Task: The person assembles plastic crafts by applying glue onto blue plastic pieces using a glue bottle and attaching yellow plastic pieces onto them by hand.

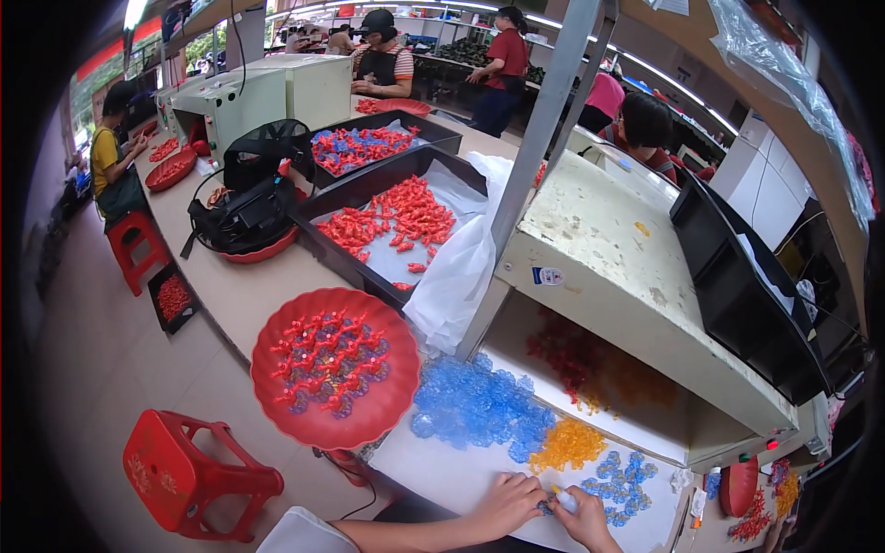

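Note:
At the front edge of the white work surface (433,475), my two hands are close together. Between the fingertips of my left hand (505,505) is a small bluish plastic piece (546,507), partly hidden by the fingers. My right hand (585,523) grips a small white squeeze bottle (566,500), its narrow tip close to that piece. Just beyond lies a heap of translucent orange pieces (567,445), with a larger heap of translucent blue pieces (475,403) to its left. Several separate blue pieces (627,484) are spread beside my right hand.
A red scalloped tray (267,369) holds red figures on bluish bases. Behind it stand black trays (323,253) of red figures. A pale metal box (608,240) with an open front rises ahead. A red stool (175,470) is at left; other people (383,60) work farther back.

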A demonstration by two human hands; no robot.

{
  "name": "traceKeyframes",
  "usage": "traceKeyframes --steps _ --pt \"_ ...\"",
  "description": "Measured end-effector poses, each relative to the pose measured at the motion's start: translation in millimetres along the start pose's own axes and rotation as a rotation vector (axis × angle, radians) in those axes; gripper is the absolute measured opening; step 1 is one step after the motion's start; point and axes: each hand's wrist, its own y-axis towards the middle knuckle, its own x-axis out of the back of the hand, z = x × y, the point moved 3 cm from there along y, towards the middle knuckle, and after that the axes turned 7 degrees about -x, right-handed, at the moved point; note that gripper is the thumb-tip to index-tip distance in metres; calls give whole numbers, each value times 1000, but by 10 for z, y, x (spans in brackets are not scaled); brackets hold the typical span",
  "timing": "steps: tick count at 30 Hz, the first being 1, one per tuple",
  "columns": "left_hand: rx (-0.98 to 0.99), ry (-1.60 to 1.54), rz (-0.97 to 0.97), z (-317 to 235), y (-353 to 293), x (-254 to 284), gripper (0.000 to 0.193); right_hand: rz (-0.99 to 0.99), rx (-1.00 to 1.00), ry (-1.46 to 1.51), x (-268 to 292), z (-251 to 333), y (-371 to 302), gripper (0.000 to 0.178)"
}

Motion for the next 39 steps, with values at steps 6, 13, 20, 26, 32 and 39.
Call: traceKeyframes --steps 6,13,20,26,32,39 --pt "10 -1 -8 -4 22 75 20 1 31 22 -35 -12 51 22" --pt "19 18 15 -2 -32 29 22 9 -8 19 -40 36 15 24" --pt "9 11 -11 -14 -55 20 23 -5 36 63 -16 95 -39 22" --pt "22 29 -3 43 23 10 22 7 27 93 -29 50 71 19" --pt "15 36 22 9 94 82 24 -23 91 153 20 67 82 19" --pt "57 104 29 -12 69 87 29 -29 11 249 -36 -41 26 20"
